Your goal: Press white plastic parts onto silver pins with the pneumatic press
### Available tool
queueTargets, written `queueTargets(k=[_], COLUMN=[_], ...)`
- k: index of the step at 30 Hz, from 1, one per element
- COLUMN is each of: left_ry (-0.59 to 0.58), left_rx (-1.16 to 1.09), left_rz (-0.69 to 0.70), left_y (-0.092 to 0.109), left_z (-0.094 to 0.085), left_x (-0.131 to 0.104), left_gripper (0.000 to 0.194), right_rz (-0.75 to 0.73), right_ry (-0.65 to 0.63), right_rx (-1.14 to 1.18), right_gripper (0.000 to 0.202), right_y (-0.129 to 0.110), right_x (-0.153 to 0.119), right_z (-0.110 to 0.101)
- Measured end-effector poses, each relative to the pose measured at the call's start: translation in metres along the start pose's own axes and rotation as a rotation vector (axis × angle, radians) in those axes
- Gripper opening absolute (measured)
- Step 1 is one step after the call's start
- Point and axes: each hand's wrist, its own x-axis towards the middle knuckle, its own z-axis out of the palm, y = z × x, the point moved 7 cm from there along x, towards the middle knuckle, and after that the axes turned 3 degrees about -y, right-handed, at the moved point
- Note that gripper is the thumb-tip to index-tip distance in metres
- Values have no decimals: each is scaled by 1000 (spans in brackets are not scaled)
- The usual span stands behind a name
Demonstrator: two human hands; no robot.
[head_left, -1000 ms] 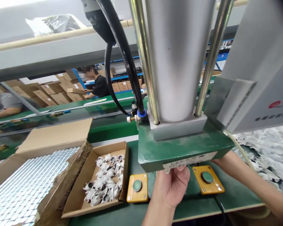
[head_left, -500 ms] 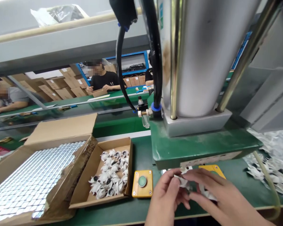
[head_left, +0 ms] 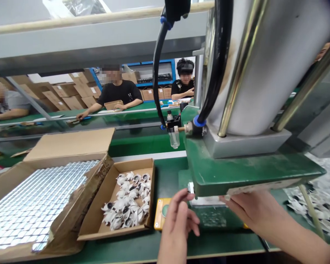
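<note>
Fingers of the left hand [head_left: 178,220] are spread and curled loosely, with nothing seen between them; they hang in front of the left yellow button box [head_left: 158,220], just left of the press. What the right hand [head_left: 260,209] grips cannot be told, because its fingertips go out of sight under the near edge of the green press head [head_left: 253,174]. Just left of those fingers a pale strip [head_left: 206,201] lies below the head, and a small metal block [head_left: 191,187] shows at the head's left corner.

As far as one can judge, work at the press is partway through a single piece: one hand reaches in under the head and neither button is visibly pressed. Whether a part is already seated there is hidden.

Plenty lies on both sides. To the left, the cardboard tray [head_left: 132,167] holds a loose heap of white finned parts [head_left: 126,209], and farther left the large carton [head_left: 71,145] is packed with rows of shiny metal pieces [head_left: 57,198]. To the right, a second heap of similar white parts [head_left: 313,212] spreads beside clear plastic [head_left: 328,176]. Which heap is finished and which is waiting cannot be told, so the batch looks unfinished, its remaining count unclear
</note>
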Motion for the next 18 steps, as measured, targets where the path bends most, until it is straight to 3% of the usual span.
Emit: queueTargets(k=[2, 5, 8, 10, 14, 18], left_ry=[129, 200, 201, 188, 155, 130], left_rx=[65, 126, 171, 198, 283, 357], left_rz=[46, 49, 67, 76, 66, 68], left_y=[11, 19, 21, 20, 17, 19], left_z=[-18, -34, -39, -40, -41, -37], left_x=[1, -1, -4, -4, -2, 0], left_gripper=[35, 34, 32, 31, 29, 28], right_rz=[-8, -59, -67, -59, -63, -68], right_ry=[21, -72, -169, -165, -65, -71], right_rx=[-34, -86, -136, -128, -94, -186], right_gripper=[18, 29, 42, 44, 30, 24], right_y=[5, 8, 10, 9, 2, 1], right_x=[10, 15, 12, 11, 13, 16], right_z=[1, 9, 14, 13, 8, 10])
